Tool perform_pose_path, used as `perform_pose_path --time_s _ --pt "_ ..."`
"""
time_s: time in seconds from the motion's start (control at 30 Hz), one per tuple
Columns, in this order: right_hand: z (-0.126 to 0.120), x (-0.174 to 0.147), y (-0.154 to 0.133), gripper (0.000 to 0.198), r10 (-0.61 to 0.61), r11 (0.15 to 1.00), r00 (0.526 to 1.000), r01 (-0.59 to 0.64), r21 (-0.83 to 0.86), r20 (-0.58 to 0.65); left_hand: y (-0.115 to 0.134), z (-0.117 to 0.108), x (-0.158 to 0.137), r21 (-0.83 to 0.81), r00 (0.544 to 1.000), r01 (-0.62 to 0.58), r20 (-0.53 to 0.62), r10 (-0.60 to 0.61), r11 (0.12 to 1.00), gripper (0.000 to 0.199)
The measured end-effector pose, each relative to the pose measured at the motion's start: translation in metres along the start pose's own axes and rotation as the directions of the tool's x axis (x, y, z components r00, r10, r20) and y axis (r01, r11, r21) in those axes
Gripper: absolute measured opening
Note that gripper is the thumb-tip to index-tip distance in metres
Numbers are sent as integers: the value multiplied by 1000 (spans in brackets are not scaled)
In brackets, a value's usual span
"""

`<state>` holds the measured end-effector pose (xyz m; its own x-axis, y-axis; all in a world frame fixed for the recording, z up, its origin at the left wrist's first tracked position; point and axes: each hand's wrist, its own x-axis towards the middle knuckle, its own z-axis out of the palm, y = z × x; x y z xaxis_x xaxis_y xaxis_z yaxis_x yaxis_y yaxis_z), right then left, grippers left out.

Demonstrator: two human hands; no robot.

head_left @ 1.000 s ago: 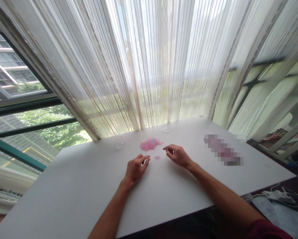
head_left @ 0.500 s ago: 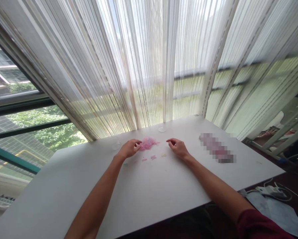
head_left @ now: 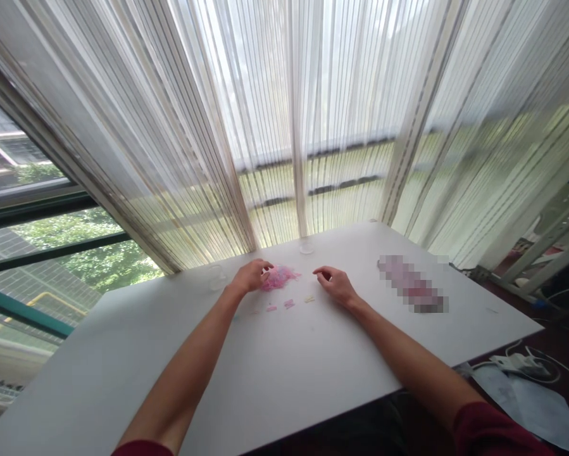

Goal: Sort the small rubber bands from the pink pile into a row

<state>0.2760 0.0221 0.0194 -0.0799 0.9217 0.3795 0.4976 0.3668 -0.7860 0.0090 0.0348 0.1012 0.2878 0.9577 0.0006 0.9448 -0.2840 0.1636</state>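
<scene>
A loose heap of small, thin pink pieces, with a little blue among them, lies on the white table. My left hand is at the heap's left edge, thumb and fingers apart, with nothing visible between them. To the right of the heap, my right hand hovers low or rests on the table, fingers loosely curled with a gap at the thumb. In front of the heap runs a row of small groups: yellow pieces, pink pieces, more pink, and a faint teal one.
A clear round dish stands behind the heap, and another clear dish is behind my left hand. A pixelated pinkish object lies on the right of the table. Sheer curtains hang along the far edge.
My left hand's thumb and fingers have spread apart at the heap. My right hand stays almost in place. The view has shifted slightly.
</scene>
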Motion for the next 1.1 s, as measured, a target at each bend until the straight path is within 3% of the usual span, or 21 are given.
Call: perform_pose_path --time_s 0.2,0.43,0.77,1.1 --pt "-1 -1 -2 29 13 1000 1000 -13 8 4 -2 -2 2 -1 995 -56 86 56 998 33" --pt "-1 -1 -2 30 16 1000 1000 -16 2 12 -10 2 7 11 997 -37 69 36 999 42" --pt "-1 -1 -1 30 13 1000 1000 -13 9 17 -4 6 6 61 999 35 22 -36 998 22" --pt "-2 0 -3 29 7 1000 1000 -8 10 18 2 -3 2 20 999 -39 3 38 999 28"
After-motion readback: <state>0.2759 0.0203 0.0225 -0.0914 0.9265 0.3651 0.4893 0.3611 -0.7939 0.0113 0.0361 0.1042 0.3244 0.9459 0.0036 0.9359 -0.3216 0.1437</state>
